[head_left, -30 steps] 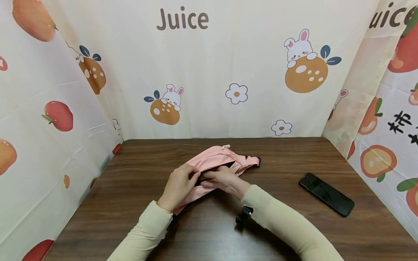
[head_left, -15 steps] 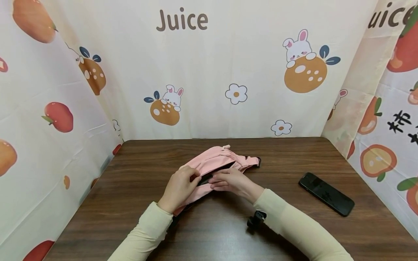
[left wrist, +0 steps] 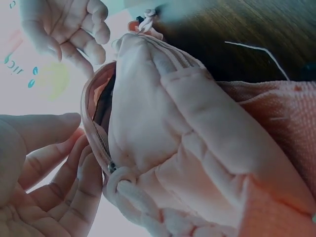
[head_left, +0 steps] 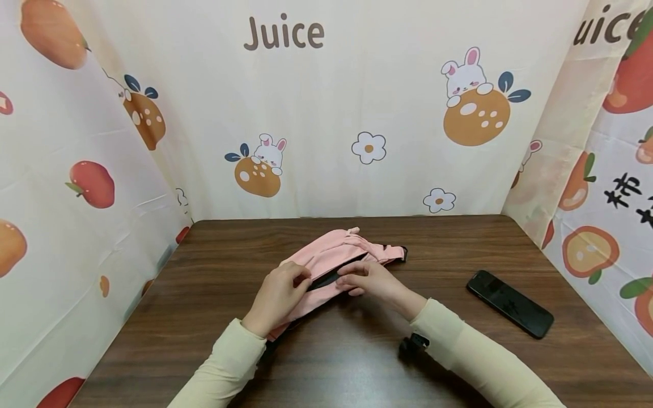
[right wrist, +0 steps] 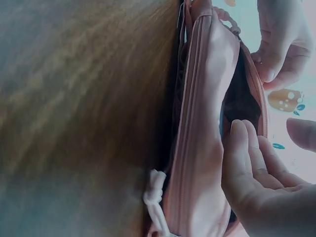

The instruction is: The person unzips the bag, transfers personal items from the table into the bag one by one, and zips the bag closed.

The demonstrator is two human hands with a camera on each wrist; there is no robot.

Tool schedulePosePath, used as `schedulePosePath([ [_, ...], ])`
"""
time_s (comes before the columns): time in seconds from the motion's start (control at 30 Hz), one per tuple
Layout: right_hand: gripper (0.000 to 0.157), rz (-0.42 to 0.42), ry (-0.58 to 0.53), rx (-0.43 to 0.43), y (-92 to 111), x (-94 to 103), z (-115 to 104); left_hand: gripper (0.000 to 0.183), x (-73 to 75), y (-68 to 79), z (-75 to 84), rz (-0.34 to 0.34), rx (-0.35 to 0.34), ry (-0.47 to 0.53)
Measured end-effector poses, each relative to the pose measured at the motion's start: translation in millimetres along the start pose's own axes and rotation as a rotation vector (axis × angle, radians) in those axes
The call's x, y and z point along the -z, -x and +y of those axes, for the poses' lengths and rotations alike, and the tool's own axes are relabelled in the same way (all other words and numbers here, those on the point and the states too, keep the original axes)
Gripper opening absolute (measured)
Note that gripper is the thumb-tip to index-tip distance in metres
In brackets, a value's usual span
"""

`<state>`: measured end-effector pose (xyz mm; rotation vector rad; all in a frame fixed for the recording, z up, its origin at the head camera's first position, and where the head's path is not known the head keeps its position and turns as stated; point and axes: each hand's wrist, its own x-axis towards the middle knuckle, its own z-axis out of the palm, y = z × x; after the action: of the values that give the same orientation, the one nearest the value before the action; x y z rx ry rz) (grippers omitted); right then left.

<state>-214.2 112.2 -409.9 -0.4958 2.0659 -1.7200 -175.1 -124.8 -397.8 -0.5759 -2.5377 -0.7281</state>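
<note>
Brown table (head_left: 214, 272), fruit-print curtains (head_left: 316, 102); left grip (head_left: 278, 292) pinches pink bag (head_left: 329, 251), right grip (head_left: 376, 283) loose.

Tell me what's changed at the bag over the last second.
The right grip has drawn back rightward and toward the person, leaving more of the dark opening of the pink bag visible. The left grip still holds the bag; the phone hasn't moved.

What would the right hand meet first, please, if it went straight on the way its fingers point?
The right hand would probably meet the pink bag first, at its open mouth; the left hand lies beyond. Depth is hard to judge.
</note>
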Motion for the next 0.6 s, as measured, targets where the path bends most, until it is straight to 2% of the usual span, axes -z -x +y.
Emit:
schedulePosePath([
  [0.23, 0.025, 0.092, 0.354, 0.238, 2, -5.9, -7, 0.009, 10.5, 2.6, -5.7, 0.042, 0.046, 0.041],
  [0.4, 0.021, 0.117, 0.498, 0.345, 7, -14.4, -15, 0.013, 19.2, 4.2, -15.2, 0.056, 0.097, 0.087],
  [0.6, 0.020, 0.104, 0.633, 0.456, 5, -26.4, -20, 0.018, 27.4, 8.9, -25.4, 0.029, 0.165, 0.120],
])
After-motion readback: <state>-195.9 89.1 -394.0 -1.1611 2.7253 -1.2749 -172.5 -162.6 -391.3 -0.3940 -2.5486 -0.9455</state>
